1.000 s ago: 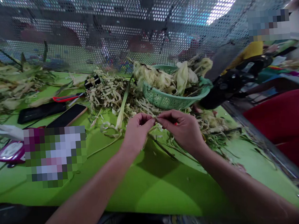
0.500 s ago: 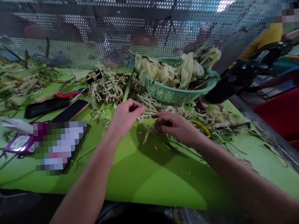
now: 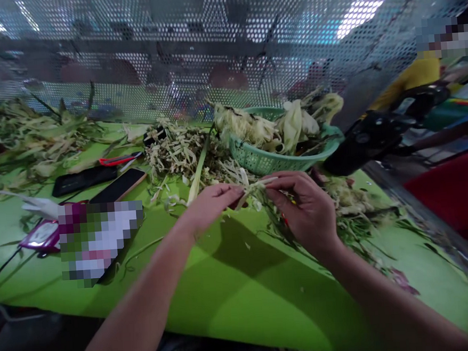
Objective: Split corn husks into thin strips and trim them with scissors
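Note:
My left hand [image 3: 214,201] is closed, its fingertips pinching one end of a small bunch of pale green plant strips [image 3: 255,191]. My right hand [image 3: 310,207] pinches the other end between thumb and fingers, so the bunch spans the gap above the green tabletop [image 3: 242,298]. Just behind the hands lies a heap of short, pale, twisted plant pieces [image 3: 180,152]. A long flat green stalk [image 3: 197,172] leans across it near my left hand. Beyond my right hand stands a green plastic basket [image 3: 273,162] loaded with pale fibrous leaves [image 3: 250,121].
At left lie a black phone [image 3: 82,179], another phone [image 3: 118,184], a red-handled cutter [image 3: 120,160] and a purple device [image 3: 41,235] with cables. Leafy strips [image 3: 34,136] pile up behind them. A perforated metal panel [image 3: 149,58] bounds the back. A red chair [image 3: 451,181] stands at right.
Both hands have come together on the plant strips, which now stretch between their fingertips. My right hand has turned and closed. The whole view has shifted slightly.

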A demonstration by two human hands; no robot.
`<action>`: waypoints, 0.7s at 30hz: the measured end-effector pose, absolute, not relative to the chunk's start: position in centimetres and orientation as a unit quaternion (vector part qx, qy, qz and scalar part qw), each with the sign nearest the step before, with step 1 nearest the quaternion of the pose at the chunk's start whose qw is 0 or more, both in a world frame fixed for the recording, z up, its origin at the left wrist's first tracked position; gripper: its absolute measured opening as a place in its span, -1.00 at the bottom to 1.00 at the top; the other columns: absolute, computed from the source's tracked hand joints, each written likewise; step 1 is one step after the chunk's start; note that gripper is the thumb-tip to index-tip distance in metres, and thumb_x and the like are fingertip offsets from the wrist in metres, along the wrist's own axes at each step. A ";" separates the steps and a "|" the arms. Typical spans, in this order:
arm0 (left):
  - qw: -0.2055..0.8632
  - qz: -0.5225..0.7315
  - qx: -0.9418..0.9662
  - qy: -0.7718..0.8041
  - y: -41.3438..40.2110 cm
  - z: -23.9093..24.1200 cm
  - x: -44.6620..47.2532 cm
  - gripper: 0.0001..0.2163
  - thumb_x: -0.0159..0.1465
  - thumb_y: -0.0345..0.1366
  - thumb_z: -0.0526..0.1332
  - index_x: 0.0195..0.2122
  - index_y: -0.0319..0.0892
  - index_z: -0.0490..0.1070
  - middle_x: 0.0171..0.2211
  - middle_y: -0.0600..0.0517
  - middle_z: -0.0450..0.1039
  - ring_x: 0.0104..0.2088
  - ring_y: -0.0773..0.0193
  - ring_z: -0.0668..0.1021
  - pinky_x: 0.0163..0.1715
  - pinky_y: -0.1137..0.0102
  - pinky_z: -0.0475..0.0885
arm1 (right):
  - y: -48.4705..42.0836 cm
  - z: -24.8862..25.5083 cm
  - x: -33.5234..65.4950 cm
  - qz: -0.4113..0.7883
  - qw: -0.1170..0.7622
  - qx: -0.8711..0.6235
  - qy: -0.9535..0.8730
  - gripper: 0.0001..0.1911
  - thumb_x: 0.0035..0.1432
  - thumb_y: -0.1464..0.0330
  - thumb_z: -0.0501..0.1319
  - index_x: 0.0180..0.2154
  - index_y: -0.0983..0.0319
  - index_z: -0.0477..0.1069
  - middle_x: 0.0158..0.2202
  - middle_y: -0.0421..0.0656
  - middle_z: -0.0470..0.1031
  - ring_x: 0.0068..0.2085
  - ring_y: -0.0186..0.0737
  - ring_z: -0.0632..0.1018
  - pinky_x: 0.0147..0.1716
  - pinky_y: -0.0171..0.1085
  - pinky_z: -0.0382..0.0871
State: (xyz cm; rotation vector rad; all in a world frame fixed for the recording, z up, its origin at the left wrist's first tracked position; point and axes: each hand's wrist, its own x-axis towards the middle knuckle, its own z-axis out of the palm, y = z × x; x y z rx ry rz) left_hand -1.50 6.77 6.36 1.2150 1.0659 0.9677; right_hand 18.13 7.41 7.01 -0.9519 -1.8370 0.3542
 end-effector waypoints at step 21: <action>0.627 0.582 0.383 0.349 7.0 5.2 -0.1 -0.73 0.01 -0.30 0.40 -0.26 -0.18 0.45 -0.27 0.04 0.48 -0.23 0.35 0.47 -0.12 0.39 0.32 | 7.3 7.1 18.3 0.070 0.449 -0.319 -0.832 -0.89 0.17 0.46 0.21 -0.28 0.14 0.46 -0.10 -0.08 0.50 -0.06 -0.12 0.52 -0.06 -0.13 0.41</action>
